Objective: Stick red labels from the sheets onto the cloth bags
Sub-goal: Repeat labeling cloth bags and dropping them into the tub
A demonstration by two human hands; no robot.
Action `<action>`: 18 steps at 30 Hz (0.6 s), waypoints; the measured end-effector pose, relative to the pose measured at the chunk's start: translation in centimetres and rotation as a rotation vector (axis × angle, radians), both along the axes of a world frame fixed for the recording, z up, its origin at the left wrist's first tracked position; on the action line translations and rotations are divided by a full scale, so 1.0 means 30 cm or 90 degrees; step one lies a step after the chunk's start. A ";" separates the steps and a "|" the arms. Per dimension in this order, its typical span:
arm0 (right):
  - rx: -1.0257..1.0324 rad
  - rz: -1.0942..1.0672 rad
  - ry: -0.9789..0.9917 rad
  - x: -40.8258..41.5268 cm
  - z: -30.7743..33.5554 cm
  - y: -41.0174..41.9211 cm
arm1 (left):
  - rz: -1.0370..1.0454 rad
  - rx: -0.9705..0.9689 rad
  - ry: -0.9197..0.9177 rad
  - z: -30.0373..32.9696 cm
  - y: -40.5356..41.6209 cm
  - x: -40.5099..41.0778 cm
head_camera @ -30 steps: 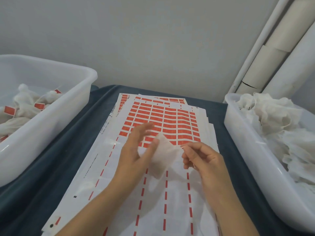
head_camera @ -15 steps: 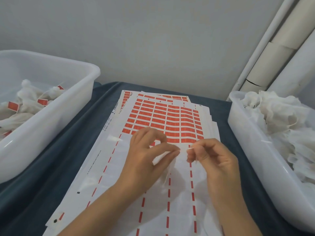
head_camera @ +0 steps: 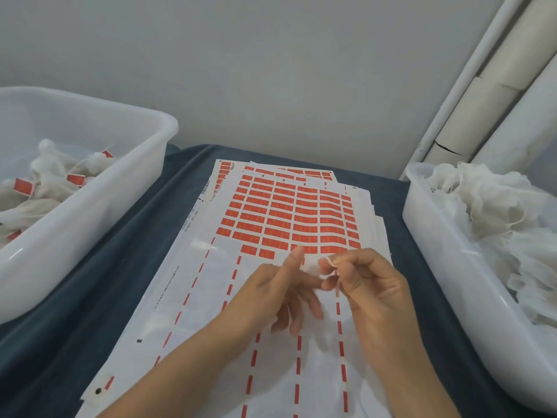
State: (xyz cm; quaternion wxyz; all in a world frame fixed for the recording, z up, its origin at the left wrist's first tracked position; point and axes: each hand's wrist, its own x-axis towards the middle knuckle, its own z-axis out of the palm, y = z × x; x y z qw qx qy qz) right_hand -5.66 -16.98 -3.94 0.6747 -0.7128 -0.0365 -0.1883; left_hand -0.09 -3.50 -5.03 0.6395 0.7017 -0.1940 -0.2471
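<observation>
Fingers [head_camera: 328, 262] above label sheets [head_camera: 289, 218]

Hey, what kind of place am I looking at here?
Probably a small packing or labelling workstation: sheets of red labels on a cloth-covered table, between a tub of labelled cloth bags and a tub of unlabelled ones.

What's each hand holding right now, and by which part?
The right hand pinches a thin white string, seemingly a cloth bag's drawstring, between fingertips. Whether the left hand grips anything cannot be told.
</observation>
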 end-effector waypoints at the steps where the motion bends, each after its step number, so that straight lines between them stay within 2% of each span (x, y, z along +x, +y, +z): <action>1: -0.031 0.030 0.005 -0.001 0.001 0.008 | -0.005 -0.015 0.075 0.006 0.002 0.009; 5: -0.139 0.122 0.068 0.006 -0.017 0.037 | 0.050 -0.232 0.315 0.017 0.042 0.049; 8: -0.208 0.054 0.097 0.014 -0.031 0.026 | 0.079 -0.402 0.426 0.017 0.077 0.069; 10: -0.225 -0.018 0.109 0.020 -0.031 0.003 | 0.088 -0.450 0.442 0.027 0.094 0.083; 13: -0.181 -0.113 0.128 0.029 -0.029 -0.030 | 0.084 -0.317 0.344 0.033 0.106 0.090; 16: -0.150 -0.141 0.114 0.033 -0.040 -0.028 | 0.000 -0.073 0.266 0.037 0.072 0.092; 18: -0.164 -0.107 0.095 0.031 -0.050 -0.007 | -0.056 0.112 0.255 0.032 0.027 0.094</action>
